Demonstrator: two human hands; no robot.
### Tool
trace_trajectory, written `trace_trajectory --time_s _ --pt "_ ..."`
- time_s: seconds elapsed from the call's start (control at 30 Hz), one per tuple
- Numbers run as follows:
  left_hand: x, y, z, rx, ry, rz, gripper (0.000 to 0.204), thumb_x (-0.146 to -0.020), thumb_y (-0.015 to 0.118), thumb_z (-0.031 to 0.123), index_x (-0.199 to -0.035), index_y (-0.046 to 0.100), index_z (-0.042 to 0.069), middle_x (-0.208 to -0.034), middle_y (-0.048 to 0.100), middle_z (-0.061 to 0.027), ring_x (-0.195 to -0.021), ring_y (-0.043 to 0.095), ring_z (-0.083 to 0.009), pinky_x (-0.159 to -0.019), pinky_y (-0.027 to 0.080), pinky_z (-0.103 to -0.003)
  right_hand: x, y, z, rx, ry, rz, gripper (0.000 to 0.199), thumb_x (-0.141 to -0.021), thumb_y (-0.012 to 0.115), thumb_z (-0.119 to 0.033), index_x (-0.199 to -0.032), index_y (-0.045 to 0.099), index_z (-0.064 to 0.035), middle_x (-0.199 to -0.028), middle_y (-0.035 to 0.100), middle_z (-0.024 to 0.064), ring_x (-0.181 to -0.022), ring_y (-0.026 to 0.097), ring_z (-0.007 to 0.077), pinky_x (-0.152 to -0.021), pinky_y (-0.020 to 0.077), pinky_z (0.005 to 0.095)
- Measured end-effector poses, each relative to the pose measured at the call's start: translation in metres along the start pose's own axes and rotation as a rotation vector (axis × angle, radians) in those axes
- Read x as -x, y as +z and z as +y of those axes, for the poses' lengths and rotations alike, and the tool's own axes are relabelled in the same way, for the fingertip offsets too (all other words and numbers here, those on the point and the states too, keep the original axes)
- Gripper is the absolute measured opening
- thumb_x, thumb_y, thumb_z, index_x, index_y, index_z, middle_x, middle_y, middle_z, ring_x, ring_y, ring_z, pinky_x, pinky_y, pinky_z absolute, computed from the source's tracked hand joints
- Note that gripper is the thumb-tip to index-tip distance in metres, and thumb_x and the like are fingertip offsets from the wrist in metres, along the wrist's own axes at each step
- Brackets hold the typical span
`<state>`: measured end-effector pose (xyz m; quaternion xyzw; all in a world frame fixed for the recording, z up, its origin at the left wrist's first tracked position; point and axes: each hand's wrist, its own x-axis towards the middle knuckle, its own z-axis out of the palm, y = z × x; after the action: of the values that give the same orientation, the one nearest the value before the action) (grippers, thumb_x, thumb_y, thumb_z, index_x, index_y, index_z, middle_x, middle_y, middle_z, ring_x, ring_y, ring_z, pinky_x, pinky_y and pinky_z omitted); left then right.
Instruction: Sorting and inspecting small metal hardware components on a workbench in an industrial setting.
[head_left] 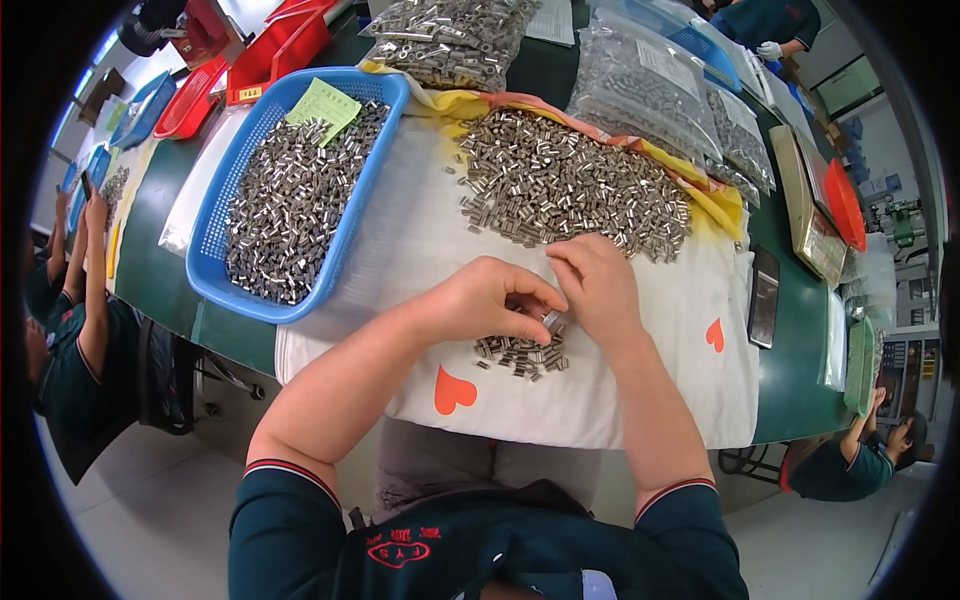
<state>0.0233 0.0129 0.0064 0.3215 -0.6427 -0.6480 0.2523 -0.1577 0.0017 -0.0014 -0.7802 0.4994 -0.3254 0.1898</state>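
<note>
My left hand (500,300) is curled, with a small shiny metal sleeve (550,320) showing between its thumb and fingers. What else lies in that palm is hidden. Close against its fingertips is my right hand (598,285), thumb and fingers pinched together; anything between them is too small to make out. Beneath both hands a small pile of metal sleeves (522,358) lies on the white cloth (620,400). Beyond them spreads a large heap of the same short sleeves (570,180), bordered by a yellow and orange cloth edge (715,205).
A blue basket (205,245) full of sleeves, with a yellow-green slip (325,108), stands at the left. Bags of metal parts (645,85) line the back. A phone (763,297) lies at the right. Red bins (280,50) stand far left. Other people sit on both sides.
</note>
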Motion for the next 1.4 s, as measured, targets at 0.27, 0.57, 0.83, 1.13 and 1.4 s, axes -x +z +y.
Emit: trace_trajectory --time_s 0.27,0.57,0.83,1.13,1.4 --pt "-0.004 -0.001 0.003 0.045 -0.07 0.027 0.031 -0.069 0.072 0.006 -0.099 0.063 0.003 -0.076 0.059 0.0009 -0.069 0.051 -0.0043 -0.064 0.045 -0.02 0.007 -0.011 0.002 0.139 0.052 0.002 0.008 -0.069 0.063 -0.009 -0.076 0.06 -0.0056 -0.075 0.054 0.0069 -0.075 0.053 0.0244 -0.068 0.0434 0.0345" --pt "-0.007 -0.006 -0.009 0.346 0.025 0.247 0.037 -0.073 0.066 -0.001 -0.108 0.054 -0.003 -0.091 0.059 -0.0033 -0.08 0.056 -0.0078 -0.072 0.048 -0.021 0.011 -0.022 -0.018 -0.506 0.142 -0.041 0.006 -0.074 0.06 0.0 -0.08 0.06 -0.0008 -0.081 0.059 0.0043 -0.071 0.054 0.0119 -0.065 0.043 0.0238" --pt "-0.004 -0.005 -0.004 0.244 -0.028 0.254 0.033 -0.072 0.067 -0.002 -0.104 0.057 -0.003 -0.088 0.061 -0.0034 -0.079 0.056 -0.0071 -0.07 0.048 -0.02 0.015 -0.014 -0.026 -0.184 -0.012 0.029 0.01 -0.069 0.063 -0.003 -0.078 0.06 -0.0028 -0.076 0.059 0.007 -0.065 0.057 0.0189 -0.057 0.0454 0.0276" --pt "-0.005 0.0 -0.001 0.161 -0.088 0.249 0.034 -0.072 0.068 -0.002 -0.104 0.058 -0.002 -0.085 0.06 -0.0023 -0.075 0.056 -0.0064 -0.066 0.047 -0.019 0.012 -0.029 -0.019 -0.427 0.18 -0.162 0.01 -0.071 0.064 -0.006 -0.078 0.059 -0.0023 -0.07 0.06 0.0045 -0.063 0.057 0.014 -0.057 0.0452 0.0258" --pt "-0.004 0.003 -0.002 -0.052 -0.02 0.13 0.033 -0.069 0.073 0.009 -0.099 0.063 0.003 -0.079 0.062 -0.0024 -0.069 0.055 -0.0061 -0.063 0.047 -0.022 0.003 -0.024 0.004 -0.475 0.314 -0.163 0.012 -0.073 0.063 -0.004 -0.083 0.06 -0.0004 -0.073 0.058 0.0008 -0.065 0.052 0.0064 -0.059 0.0426 0.0211"
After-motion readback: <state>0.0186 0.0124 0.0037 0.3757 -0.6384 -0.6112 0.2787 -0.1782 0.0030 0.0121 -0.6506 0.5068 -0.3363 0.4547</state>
